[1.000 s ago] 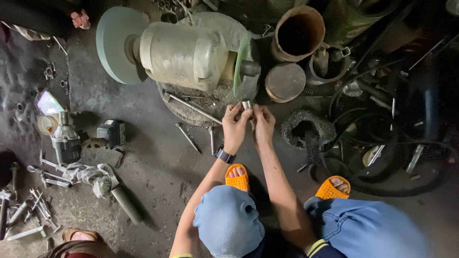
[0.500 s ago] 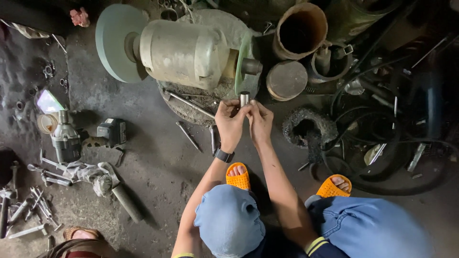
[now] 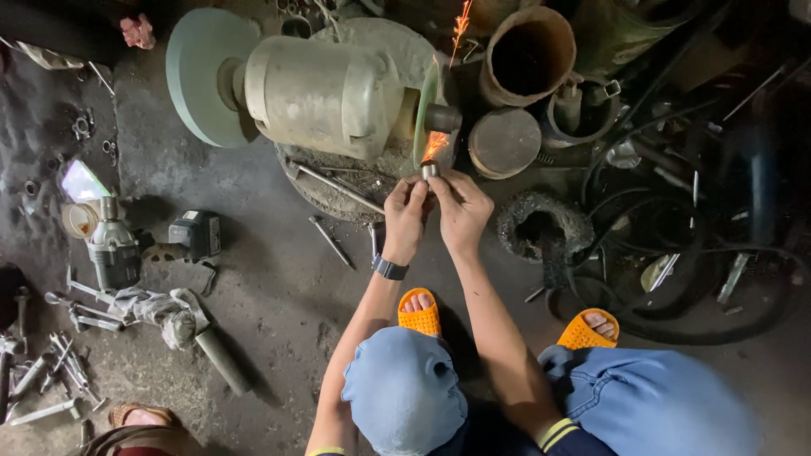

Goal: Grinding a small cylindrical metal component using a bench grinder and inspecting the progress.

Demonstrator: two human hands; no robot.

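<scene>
The person squats on a dark, gritty concrete floor (image 3: 270, 295), knees in blue denim at the bottom edge and orange sandals (image 3: 420, 311) planted just ahead of them. Both forearms reach forward. The left hand (image 3: 406, 215), with a dark watch (image 3: 389, 268) at its wrist, and the right hand (image 3: 461, 211) are closed together, pinching a small metal cylinder (image 3: 430, 169) between the fingertips. The cylinder's tip is at the narrow grinding wheel (image 3: 425, 114), and orange sparks (image 3: 436, 143) fly up from the contact. The wheel sits on a grey bench grinder (image 3: 321, 93) with a broad pale disc (image 3: 198, 76) at its far end. Loose wrenches and bolts (image 3: 51, 380) lie by the floor's left edge, near a cordless drill (image 3: 114, 249). Right of the grinder stands a rusty pipe (image 3: 524, 55); beyond it, black hoses and what seem to be tyres (image 3: 676, 253) crowd the dim right side.
</scene>
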